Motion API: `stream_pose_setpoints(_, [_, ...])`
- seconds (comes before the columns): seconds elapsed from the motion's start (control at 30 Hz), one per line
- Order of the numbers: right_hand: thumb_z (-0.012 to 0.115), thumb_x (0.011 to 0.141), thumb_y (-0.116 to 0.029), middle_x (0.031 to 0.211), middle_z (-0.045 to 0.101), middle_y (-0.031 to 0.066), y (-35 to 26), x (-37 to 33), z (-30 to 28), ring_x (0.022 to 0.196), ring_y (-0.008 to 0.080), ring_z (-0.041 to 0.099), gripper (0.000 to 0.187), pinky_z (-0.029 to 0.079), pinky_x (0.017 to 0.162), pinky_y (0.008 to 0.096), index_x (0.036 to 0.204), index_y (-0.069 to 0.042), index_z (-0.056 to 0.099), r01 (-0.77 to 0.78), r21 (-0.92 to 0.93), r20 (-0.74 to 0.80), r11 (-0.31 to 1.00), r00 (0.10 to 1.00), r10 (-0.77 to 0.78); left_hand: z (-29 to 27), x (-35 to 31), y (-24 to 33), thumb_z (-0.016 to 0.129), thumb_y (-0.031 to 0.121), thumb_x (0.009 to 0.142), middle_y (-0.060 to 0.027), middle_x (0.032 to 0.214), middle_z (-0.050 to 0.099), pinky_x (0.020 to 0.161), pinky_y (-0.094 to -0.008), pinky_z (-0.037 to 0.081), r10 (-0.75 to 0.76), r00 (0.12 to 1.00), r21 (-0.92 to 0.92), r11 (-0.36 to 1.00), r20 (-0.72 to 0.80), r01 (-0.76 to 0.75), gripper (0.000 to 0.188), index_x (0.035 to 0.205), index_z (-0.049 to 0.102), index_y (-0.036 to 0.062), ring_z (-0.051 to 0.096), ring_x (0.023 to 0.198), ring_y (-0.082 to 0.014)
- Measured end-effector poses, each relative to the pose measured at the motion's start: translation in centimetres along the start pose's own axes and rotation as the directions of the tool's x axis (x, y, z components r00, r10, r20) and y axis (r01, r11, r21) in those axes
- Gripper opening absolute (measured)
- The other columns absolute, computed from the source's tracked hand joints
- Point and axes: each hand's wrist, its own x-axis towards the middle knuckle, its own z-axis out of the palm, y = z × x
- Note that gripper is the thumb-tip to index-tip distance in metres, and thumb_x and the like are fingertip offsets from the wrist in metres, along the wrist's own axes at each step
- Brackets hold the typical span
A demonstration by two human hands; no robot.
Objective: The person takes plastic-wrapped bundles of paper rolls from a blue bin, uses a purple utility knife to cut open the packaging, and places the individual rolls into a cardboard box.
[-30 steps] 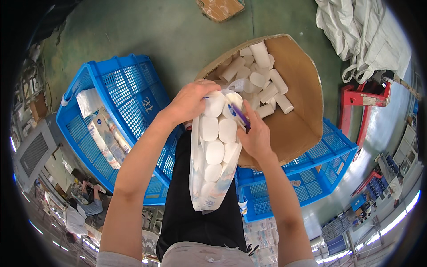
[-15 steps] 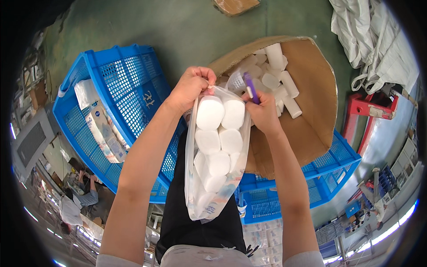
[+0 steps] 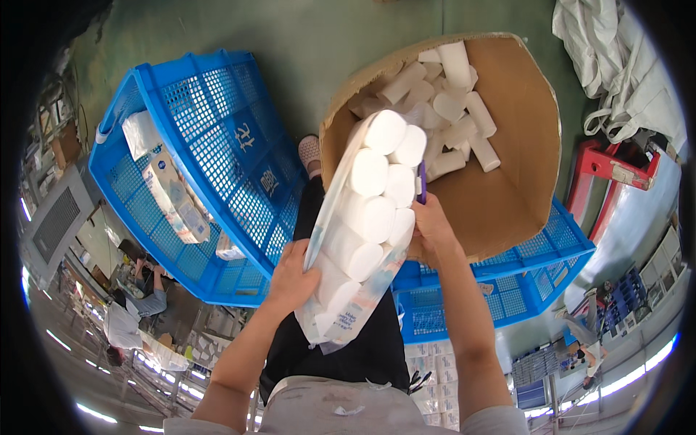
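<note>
A clear plastic bag of white toilet paper rolls (image 3: 370,210) leans away from me, its top end over the near side of a large cardboard box (image 3: 518,174). The rolls at that top end look uncovered. My left hand (image 3: 293,279) grips the bag's lower left side. On the other side, my right hand (image 3: 433,223) is closed round a purple cutter (image 3: 422,183) and rests against the bag; its fingertips are partly hidden. Loose rolls (image 3: 449,109) lie heaped inside the box.
At the left a blue plastic crate (image 3: 210,130) stands tilted, with packed rolls (image 3: 170,192) in it. Another blue crate (image 3: 507,293) is under the box. A red metal frame (image 3: 616,170) and white sacks (image 3: 616,65) lie to the right. People work in the background.
The bag's top has moved away from me and tipped over the box. My left hand has gone from the bag's top to its lower left side. My right hand has come nearer me.
</note>
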Motion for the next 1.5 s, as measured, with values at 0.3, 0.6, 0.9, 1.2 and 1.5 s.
stream_pose_setpoints(0.3, [0.060,0.075,-0.019,0.048,0.035,-0.0018,3.7,-7.7,-0.9,0.036,0.0059,0.027,0.017,0.018,0.034,0.0221,0.077,-0.006,0.050,-0.413,-0.128,0.080,0.902,0.902,0.425,-1.8,-5.7,-3.1,0.051,0.014,0.065,-0.0134,0.137,0.024,0.105,-0.0338,0.018,0.066,0.891,-0.330,0.939,0.449,0.097,0.084,0.138,0.011,0.0006,0.021,0.128,-0.0244])
stream_pose_setpoints(0.6, [0.050,0.071,0.000,0.051,0.041,-0.0011,6.7,-19.4,0.9,0.033,0.0048,0.025,0.009,0.018,0.031,0.0208,0.079,-0.002,0.049,-0.319,0.319,0.086,0.892,0.947,0.308,-0.4,-10.7,0.8,0.061,-0.008,0.058,-0.0073,0.117,0.049,0.091,-0.0319,0.042,-0.009,0.854,-0.721,0.530,0.521,0.446,0.076,0.128,0.034,0.0015,0.046,0.111,-0.0191])
stream_pose_setpoints(0.9, [0.046,0.087,-0.018,0.119,0.051,0.0160,10.1,-16.9,-2.6,0.105,0.0286,0.053,0.039,0.045,0.090,0.0432,0.123,-0.003,0.043,-0.003,0.854,-0.026,0.521,0.999,0.048,1.8,-3.8,6.7,0.046,-0.007,0.067,-0.0121,0.086,0.059,0.048,-0.0243,0.047,0.030,0.858,-0.853,0.137,0.512,0.504,0.041,0.108,0.049,-0.0071,0.060,0.065,-0.0170])
stream_pose_setpoints(1.2, [0.043,0.071,0.000,0.116,0.051,0.0181,8.6,-11.0,-8.8,0.108,0.0316,0.049,0.047,0.038,0.095,0.0436,0.118,0.002,0.044,-0.315,0.926,0.375,0.210,0.837,-0.398,9.9,2.5,11.1,0.045,-0.005,0.068,-0.0076,0.076,0.052,0.049,-0.0258,0.041,0.147,0.814,-0.801,-0.152,0.561,0.579,0.025,0.092,0.050,-0.0021,0.053,0.065,-0.0163])
stream_pose_setpoints(1.5, [0.044,0.068,0.002,0.117,0.050,0.0179,4.8,-16.1,-3.6,0.108,0.0305,0.049,0.049,0.039,0.096,0.0445,0.117,0.003,0.045,0.272,0.597,-0.270,0.755,0.954,-0.131,10.1,-0.1,6.3,0.044,0.004,0.076,-0.0063,0.062,0.049,0.028,-0.0209,0.022,0.364,0.600,-0.564,-0.211,0.713,0.798,0.011,0.083,0.052,0.0000,0.041,0.038,-0.0120])
